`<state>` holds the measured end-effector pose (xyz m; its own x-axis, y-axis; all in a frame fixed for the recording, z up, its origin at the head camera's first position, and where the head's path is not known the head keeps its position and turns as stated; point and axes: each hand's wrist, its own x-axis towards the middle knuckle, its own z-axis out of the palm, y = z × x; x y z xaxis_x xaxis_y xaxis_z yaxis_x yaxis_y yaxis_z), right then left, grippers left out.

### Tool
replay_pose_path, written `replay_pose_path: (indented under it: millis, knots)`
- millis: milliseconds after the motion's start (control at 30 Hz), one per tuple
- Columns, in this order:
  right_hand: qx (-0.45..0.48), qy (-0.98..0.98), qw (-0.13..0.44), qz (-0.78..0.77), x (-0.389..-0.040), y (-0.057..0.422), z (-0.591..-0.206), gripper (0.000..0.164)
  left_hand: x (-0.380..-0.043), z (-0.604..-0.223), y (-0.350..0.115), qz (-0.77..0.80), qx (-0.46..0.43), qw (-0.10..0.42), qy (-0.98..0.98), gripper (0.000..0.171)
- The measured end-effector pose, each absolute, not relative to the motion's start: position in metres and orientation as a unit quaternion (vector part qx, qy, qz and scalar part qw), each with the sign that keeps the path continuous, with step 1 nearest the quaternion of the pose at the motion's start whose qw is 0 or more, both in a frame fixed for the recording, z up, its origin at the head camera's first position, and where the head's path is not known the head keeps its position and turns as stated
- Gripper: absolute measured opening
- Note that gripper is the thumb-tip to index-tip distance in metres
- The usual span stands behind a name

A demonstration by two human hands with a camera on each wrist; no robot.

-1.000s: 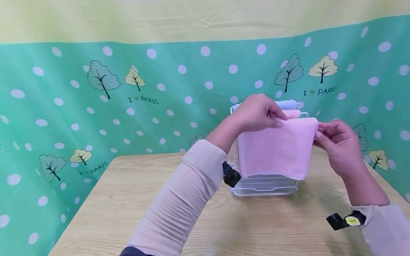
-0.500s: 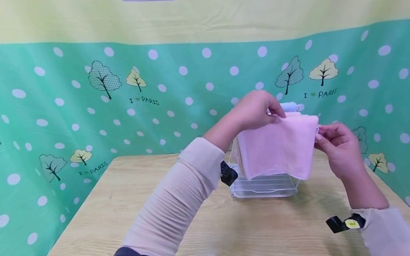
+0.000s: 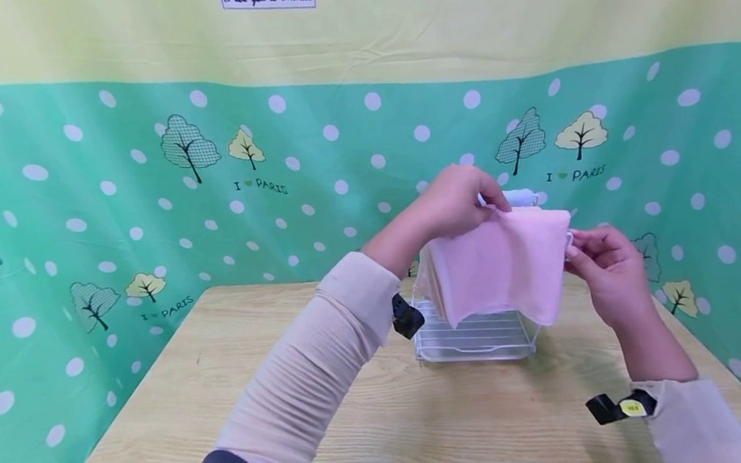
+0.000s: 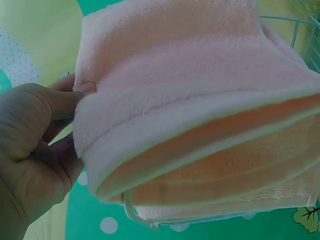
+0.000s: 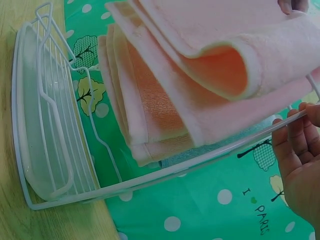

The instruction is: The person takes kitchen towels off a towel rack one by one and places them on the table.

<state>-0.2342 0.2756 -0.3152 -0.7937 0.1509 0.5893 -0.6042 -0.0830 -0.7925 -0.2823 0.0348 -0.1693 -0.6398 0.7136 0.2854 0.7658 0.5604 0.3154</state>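
Observation:
A pink towel (image 3: 486, 269) hangs folded over the top of a white wire rack (image 3: 477, 358). My left hand (image 3: 455, 198) pinches its upper edge between thumb and fingers. Up close in the left wrist view, the towel (image 4: 175, 65) bulges into a loose open fold beside the thumb. At the rack's upper right side, my right hand (image 3: 608, 269) holds the wire frame; the right wrist view shows its fingers (image 5: 287, 147) curled at the white side rail (image 5: 165, 175). More pink layers hang behind the front towel, and a light blue towel (image 3: 521, 198) hangs at the back.
Under the towels, the rack has a wire shelf above a pale tray (image 5: 35, 115). It stands on a light wood table (image 3: 273, 328), close to a green dotted curtain (image 3: 311, 163) at the back and sides. Each wrist wears a black camera mount (image 3: 407, 318).
My left hand has drawn slightly back and to the left with the pinched towel edge. Creases now run down the towel, and its lower left corner has swung. The right hand stays at the rack.

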Motion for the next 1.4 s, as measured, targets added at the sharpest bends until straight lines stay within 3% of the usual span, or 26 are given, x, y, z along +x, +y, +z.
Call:
replay_pose_path:
  millis: [500, 1200, 1400]
  knots:
    - [0.176, -0.624, 0.268, 0.713, -0.234, 0.276, -0.317, 0.018, -0.285, -0.179, 0.018, -0.388, -0.362, 0.006, -0.847, 0.016]
    - [0.182, -0.623, 0.263, 0.713, -0.233, 0.277, -0.316, 0.017, -0.279, -0.184, 0.012, -0.526, -0.348, 0.084, -0.771, 0.018]
    - [0.176, -0.640, 0.256, 0.703, -0.234, 0.278, -0.314, 0.018, -0.279, -0.185, 0.006, -0.559, -0.353, 0.082, -0.746, 0.017]
